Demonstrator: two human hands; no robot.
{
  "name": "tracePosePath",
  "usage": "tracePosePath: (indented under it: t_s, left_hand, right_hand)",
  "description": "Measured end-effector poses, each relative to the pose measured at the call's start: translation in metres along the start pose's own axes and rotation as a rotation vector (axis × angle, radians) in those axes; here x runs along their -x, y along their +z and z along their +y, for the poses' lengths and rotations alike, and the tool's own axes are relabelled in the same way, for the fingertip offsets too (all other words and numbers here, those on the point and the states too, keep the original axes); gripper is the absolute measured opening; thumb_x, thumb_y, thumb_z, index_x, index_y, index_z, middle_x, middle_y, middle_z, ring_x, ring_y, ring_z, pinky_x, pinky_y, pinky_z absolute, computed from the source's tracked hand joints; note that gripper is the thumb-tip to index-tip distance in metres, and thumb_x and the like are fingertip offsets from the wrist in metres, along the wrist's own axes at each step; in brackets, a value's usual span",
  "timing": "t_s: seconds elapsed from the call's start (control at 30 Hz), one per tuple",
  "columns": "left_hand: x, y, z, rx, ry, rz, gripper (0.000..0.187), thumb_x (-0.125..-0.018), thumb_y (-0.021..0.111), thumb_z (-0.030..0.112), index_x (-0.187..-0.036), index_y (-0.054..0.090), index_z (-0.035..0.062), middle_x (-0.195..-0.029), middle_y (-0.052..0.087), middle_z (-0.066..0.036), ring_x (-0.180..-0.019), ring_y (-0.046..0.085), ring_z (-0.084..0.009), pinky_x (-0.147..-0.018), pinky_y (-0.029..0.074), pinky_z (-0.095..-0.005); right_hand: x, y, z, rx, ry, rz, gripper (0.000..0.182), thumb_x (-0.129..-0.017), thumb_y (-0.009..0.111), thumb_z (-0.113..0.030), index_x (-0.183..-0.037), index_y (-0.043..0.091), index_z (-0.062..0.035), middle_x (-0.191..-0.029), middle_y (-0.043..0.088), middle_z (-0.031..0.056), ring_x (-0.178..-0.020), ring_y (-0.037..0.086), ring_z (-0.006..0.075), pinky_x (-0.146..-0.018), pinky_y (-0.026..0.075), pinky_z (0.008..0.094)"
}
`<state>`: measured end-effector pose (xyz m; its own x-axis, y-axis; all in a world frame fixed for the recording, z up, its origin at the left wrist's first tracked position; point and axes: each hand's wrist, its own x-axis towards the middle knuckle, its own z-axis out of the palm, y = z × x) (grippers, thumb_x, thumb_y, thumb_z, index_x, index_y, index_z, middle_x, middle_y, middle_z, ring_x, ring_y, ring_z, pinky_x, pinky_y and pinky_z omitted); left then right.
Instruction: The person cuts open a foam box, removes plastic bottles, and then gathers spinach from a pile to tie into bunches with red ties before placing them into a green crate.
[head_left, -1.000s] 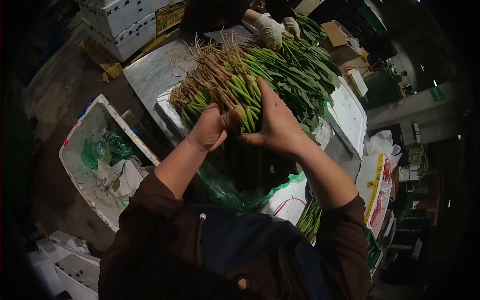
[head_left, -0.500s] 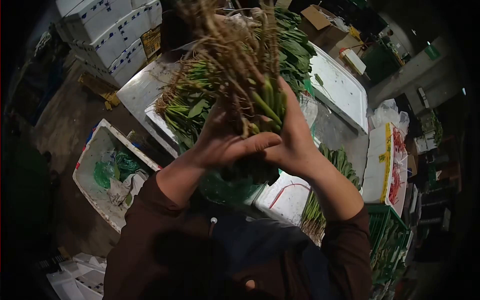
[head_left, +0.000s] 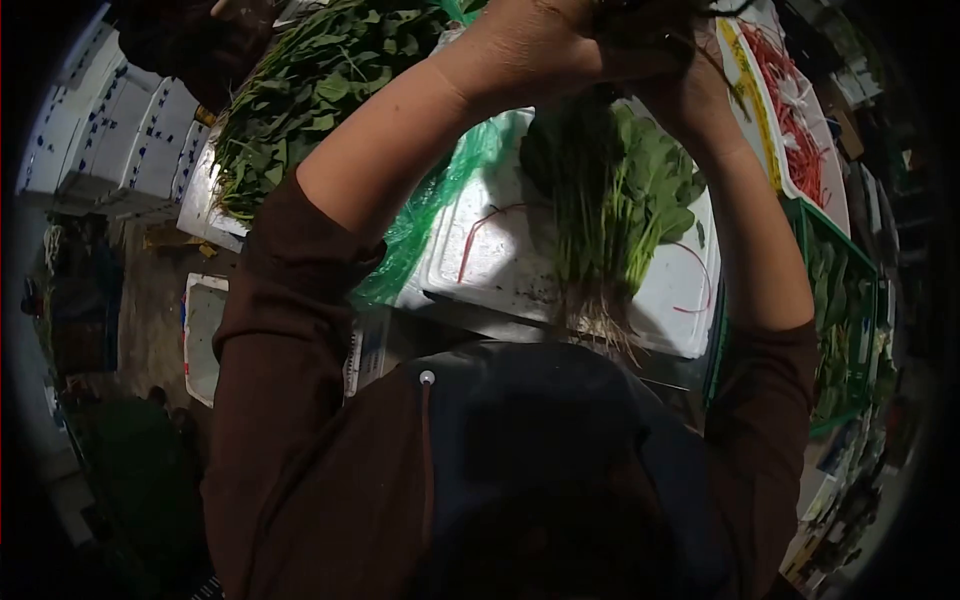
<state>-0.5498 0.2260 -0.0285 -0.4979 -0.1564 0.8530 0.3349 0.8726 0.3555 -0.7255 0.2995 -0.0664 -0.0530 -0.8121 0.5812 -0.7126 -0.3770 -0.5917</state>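
At the top of the view, my left hand (head_left: 535, 48) and my right hand (head_left: 690, 92) are close together around a dark bunch of rooted greens (head_left: 650, 18), mostly cut off by the frame edge. Below them, leafy greens (head_left: 610, 190) with roots toward me lie on a white foam lid (head_left: 490, 265). Thin red ties (head_left: 470, 240) rest on the lid. Green plastic film (head_left: 410, 240) lies left of it, beside a large heap of leafy greens (head_left: 325, 90).
White foam boxes (head_left: 120, 130) are stacked at the upper left. A white bin (head_left: 205, 340) stands on the floor. To the right are a foam box (head_left: 840, 190) with red ties and a green crate (head_left: 858, 375) of greens. Part of another person (head_left: 190, 45) shows at the upper left.
The view has turned right. Both hands, with the rooted bunch between them, have moved from the upper middle to the top edge, above the greens on the lid.
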Motion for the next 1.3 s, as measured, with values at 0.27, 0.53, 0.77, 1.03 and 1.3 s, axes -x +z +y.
tracePosePath:
  t_s: [0.27,0.53,0.77,1.03,1.3]
  left_hand:
    - [0.030,0.103,-0.020,-0.163,0.199,-0.083,0.079,-0.065,0.077,0.022,-0.132,0.038,0.0363,-0.137,0.043,-0.003,-0.126,0.042,-0.0293,-0.104,0.033,-0.0436]
    - [0.169,0.134,-0.026,-0.457,0.161,-0.730,0.057,-0.079,0.062,0.026,-0.132,0.043,0.0381,-0.140,0.041,0.001,-0.129,0.040,-0.0252,-0.105,0.032,-0.0448]
    - [0.151,0.127,-0.016,-0.630,0.389,-0.550,0.064,-0.070,0.064,0.020,-0.130,0.046,0.0349,-0.125,0.049,0.002,-0.098,0.050,-0.0187,-0.081,0.043,-0.0316]
    - [0.183,0.115,-0.009,-0.424,-0.083,-0.836,0.068,-0.071,0.058,-0.002,-0.132,0.044,0.0251,-0.129,0.045,-0.009,-0.102,0.051,-0.0285,-0.079,0.049,-0.0355]
    - [0.217,0.125,0.015,-0.017,-0.755,-0.240,0.047,-0.075,0.065,0.006,-0.119,0.049,0.0107,-0.130,0.039,-0.013,-0.120,0.043,-0.0306,-0.097,0.042,-0.0353]
  right_hand:
    - [0.086,-0.020,0.104,-0.193,-0.089,0.215,0.072,-0.074,0.072,-0.019,-0.134,0.033,-0.0098,-0.128,0.047,0.0118,-0.116,0.048,0.0262,-0.093,0.041,0.0373]
    - [0.236,-0.006,0.084,0.593,-0.022,-0.143,0.067,-0.069,0.058,0.002,-0.130,0.048,-0.0230,-0.129,0.044,0.0061,-0.108,0.049,0.0296,-0.088,0.047,0.0379]
    - [0.230,0.000,0.048,0.466,0.169,-0.211,0.058,-0.076,0.052,0.002,-0.129,0.046,-0.0187,-0.128,0.045,0.0106,-0.112,0.049,0.0322,-0.086,0.049,0.0373]
    - [0.243,-0.015,0.051,0.143,0.367,-0.333,0.060,-0.076,0.049,0.006,-0.132,0.042,-0.0135,-0.131,0.044,0.0151,-0.118,0.044,0.0354,-0.099,0.039,0.0382]
    - [0.272,0.045,0.060,0.301,0.547,0.071,0.062,-0.088,0.057,-0.029,-0.134,0.031,0.0033,-0.139,0.027,0.0287,-0.127,0.029,0.0435,-0.106,0.025,0.0455]
